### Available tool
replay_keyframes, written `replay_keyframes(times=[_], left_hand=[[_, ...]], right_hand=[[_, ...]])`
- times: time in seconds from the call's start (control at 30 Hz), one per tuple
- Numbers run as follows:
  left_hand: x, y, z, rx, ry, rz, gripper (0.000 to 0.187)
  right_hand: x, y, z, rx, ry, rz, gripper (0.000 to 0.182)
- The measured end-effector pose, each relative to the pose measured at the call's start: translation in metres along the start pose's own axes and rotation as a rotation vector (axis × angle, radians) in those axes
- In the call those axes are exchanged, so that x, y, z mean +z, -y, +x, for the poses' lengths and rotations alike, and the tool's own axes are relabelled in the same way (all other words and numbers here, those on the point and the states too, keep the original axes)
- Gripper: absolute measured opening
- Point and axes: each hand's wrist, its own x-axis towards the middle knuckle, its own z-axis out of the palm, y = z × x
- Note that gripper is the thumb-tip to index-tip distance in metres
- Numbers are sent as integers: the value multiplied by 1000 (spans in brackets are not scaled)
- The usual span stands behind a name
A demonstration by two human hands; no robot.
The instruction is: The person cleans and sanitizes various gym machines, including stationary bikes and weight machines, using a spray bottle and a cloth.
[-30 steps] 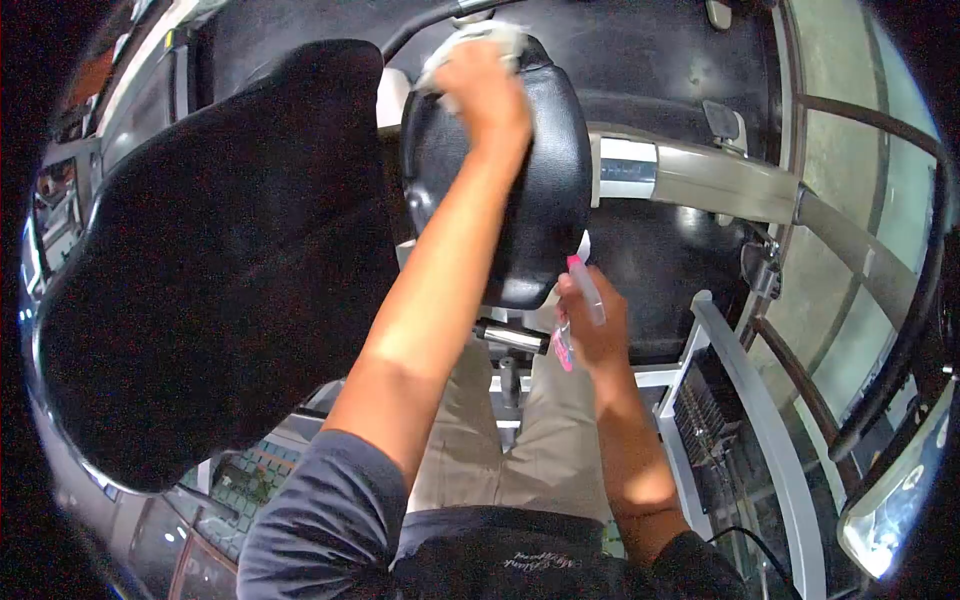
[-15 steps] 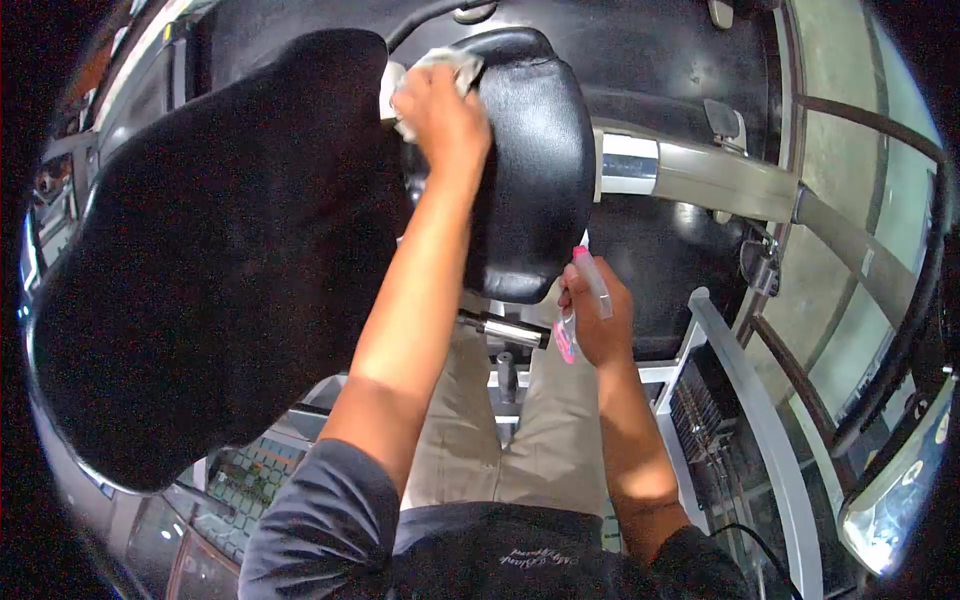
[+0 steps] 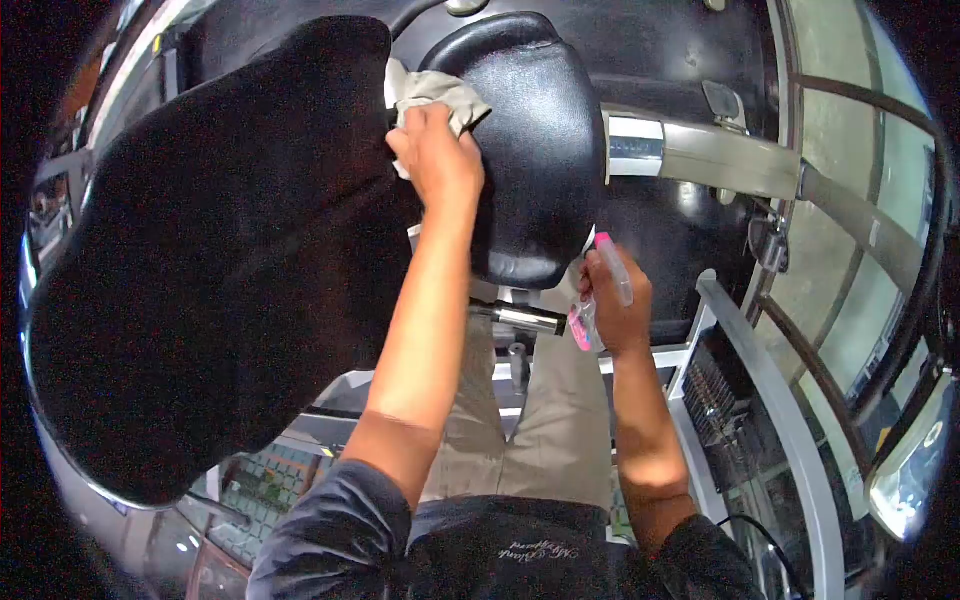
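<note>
My left hand [image 3: 440,165] is closed on a crumpled pale cloth [image 3: 450,97] at the left edge of a black padded seat [image 3: 540,150]. The cloth lies against the seat's side, close to a large black backrest pad [image 3: 220,250]. Lower right of the seat, my right hand [image 3: 622,300] is wrapped around a small clear spray bottle [image 3: 612,270] with pink parts. Most of the bottle's grip is hidden by my fingers.
A beige metal beam [image 3: 730,160] runs right from the seat. Below it stand a grey frame post [image 3: 770,370] and a weight stack [image 3: 715,400]. A chrome bar with a black end [image 3: 530,318] sticks out under the seat, above my legs.
My left hand and the cloth have moved down along the seat's left edge. My right hand, with the spray bottle, sits slightly further right in view.
</note>
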Motion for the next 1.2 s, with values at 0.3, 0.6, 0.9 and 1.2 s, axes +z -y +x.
replay_keyframes(times=[0.3, 0.6, 0.9, 1.2], left_hand=[[29, -64, -12, 258, 138, -210, 37], [2, 13, -58, 0, -19, -16, 34], [52, -58, -23, 294, -17, -254, 33], [20, -26, -69, 272, 131, -72, 41]], right_hand=[[8, -19, -33, 1, -116, 95, 34], [-3, -46, -30, 0, -41, 83, 29], [-46, -38, -41, -40, 22, -9, 31], [-28, -75, -59, -48, -91, 72, 27]])
